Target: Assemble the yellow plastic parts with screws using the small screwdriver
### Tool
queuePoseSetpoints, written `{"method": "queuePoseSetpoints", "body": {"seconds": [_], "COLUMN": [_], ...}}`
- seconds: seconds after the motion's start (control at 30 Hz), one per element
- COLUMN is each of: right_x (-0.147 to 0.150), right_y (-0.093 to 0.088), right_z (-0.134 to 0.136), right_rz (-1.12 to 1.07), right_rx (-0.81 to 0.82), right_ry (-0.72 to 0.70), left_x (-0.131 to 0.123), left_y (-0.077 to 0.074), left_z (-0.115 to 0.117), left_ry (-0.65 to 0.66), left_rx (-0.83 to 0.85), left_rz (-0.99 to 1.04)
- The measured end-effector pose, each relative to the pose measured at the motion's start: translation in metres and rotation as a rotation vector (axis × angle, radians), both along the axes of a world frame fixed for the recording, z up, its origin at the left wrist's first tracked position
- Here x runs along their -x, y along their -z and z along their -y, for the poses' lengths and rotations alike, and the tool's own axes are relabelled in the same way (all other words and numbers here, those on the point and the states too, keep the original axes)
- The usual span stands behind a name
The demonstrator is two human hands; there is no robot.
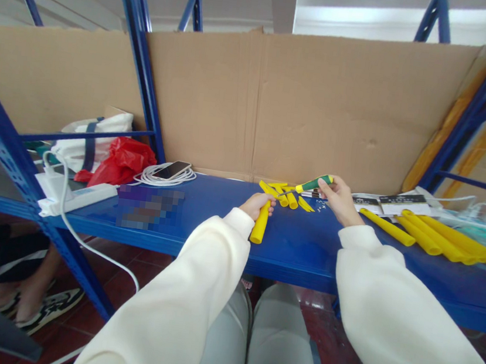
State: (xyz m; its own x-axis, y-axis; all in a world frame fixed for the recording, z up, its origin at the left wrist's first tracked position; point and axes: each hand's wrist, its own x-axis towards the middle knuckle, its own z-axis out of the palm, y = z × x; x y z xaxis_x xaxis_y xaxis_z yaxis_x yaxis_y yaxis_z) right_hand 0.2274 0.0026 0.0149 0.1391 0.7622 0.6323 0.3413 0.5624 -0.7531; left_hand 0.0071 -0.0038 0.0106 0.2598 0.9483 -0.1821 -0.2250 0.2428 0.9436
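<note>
My left hand (258,205) is closed around a yellow tube (259,226), whose lower end sticks out toward me over the blue tabletop (218,202). In my right hand (335,198) is a screwdriver (315,183) with a green and yellow handle. Its thin shaft points left and down, and the tip reaches the top of my left hand; whether it touches the tube I cannot tell. Just behind my hands lie several short yellow pieces (292,201). Small light bits (321,205) are scattered beside them, too small to name.
Several longer yellow tubes (440,236) lie at the right near papers (404,203). Leftward are a phone (175,169) on a coiled white cable (150,175), a red plastic bag (117,160) and a power strip (77,198). Cardboard (323,109) stands behind. Another person's leg (39,275) shows at far left.
</note>
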Motion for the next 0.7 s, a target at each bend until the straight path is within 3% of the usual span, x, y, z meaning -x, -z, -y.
{"method": "queuePoseSetpoints", "body": {"seconds": [0.37, 0.53, 0.7], "right_x": [0.026, 0.031, 0.028], "right_y": [-0.027, -0.034, -0.025], "right_z": [-0.004, -0.007, -0.002], "right_rz": [-0.115, -0.262, -0.324], "right_rx": [0.05, 0.107, 0.127], "right_ry": [0.01, -0.155, -0.302], "left_x": [0.0, -0.001, -0.001], "left_y": [-0.005, -0.004, -0.003], "left_z": [0.004, 0.004, 0.003], "left_ry": [-0.021, -0.04, -0.081], "left_rx": [0.023, 0.027, 0.033], "left_rz": [-0.068, -0.065, -0.077]}}
